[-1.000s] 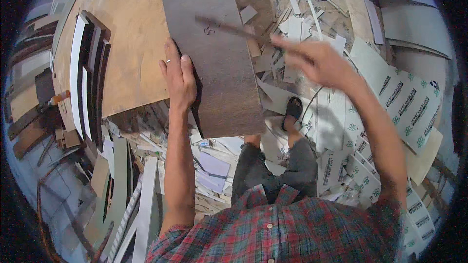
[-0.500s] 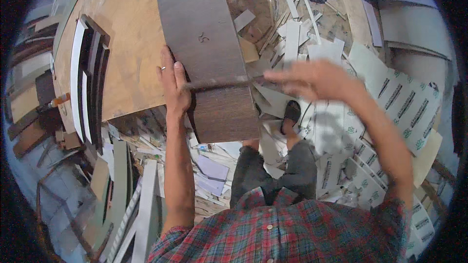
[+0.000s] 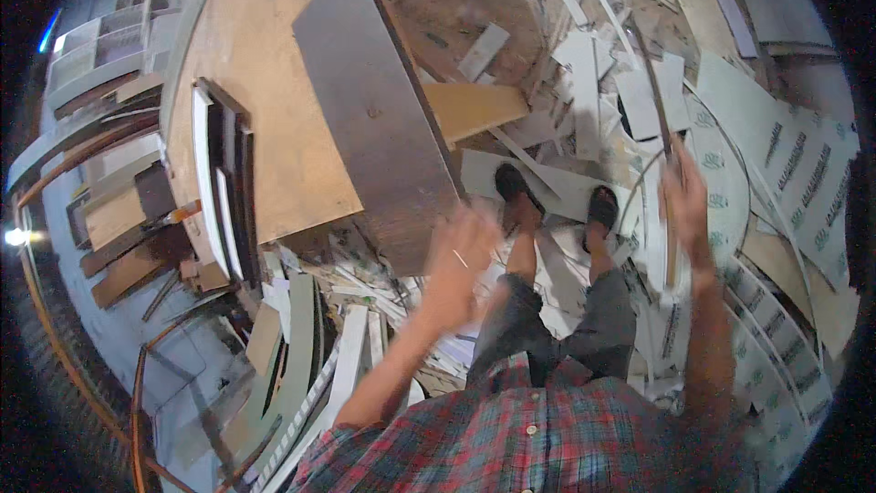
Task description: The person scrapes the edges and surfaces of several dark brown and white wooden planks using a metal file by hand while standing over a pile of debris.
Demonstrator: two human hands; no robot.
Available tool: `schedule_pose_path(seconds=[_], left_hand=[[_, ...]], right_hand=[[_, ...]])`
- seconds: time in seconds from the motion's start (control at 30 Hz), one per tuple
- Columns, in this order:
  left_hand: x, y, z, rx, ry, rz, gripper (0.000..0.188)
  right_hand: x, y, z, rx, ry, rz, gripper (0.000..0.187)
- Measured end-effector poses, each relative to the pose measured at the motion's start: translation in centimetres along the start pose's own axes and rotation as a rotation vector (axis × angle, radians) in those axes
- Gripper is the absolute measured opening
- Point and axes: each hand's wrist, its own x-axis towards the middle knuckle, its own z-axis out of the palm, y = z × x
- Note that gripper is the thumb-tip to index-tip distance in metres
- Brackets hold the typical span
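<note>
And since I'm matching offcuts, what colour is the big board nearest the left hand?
The board is dark greyish brown; it shows in the head view.

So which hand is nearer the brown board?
Left: the left hand is at the near end of the brown board, the right hand farther off to its right.

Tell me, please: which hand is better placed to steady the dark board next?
Probably the left hand: it is blurred, but appears close to the near end of the dark board. The right hand is farther off, its grip around a long thin strip.
</note>
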Motion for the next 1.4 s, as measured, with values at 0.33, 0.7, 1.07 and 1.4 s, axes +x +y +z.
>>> schedule_pose_path(seconds=[0.33, 0.7, 1.07, 1.4], left_hand=[[-4.2, -3.3, -1.0, 0.186, 0.303, -0.242, 0.104], [-1.9, -6.5, -6.0, 0.431, 0.194, 0.026, 0.096], [-0.2, -10.8, -3.9, 0.368, 0.414, 0.044, 0.088], [-0.7, -10.7, -1.1, 0.355, 0.521, 0.053, 0.07]], right_hand=[[-18.4, 11.0, -1.0, 0.182, 0.114, 0.394, 0.067], [-13.8, 13.8, -2.7, 0.081, 0.064, -0.002, 0.07], [-10.4, 1.5, 3.6, 0.161, -0.111, 0.2, 0.066], [-11.2, -2.2, 7.4, 0.209, -0.343, 0.123, 0.069]])
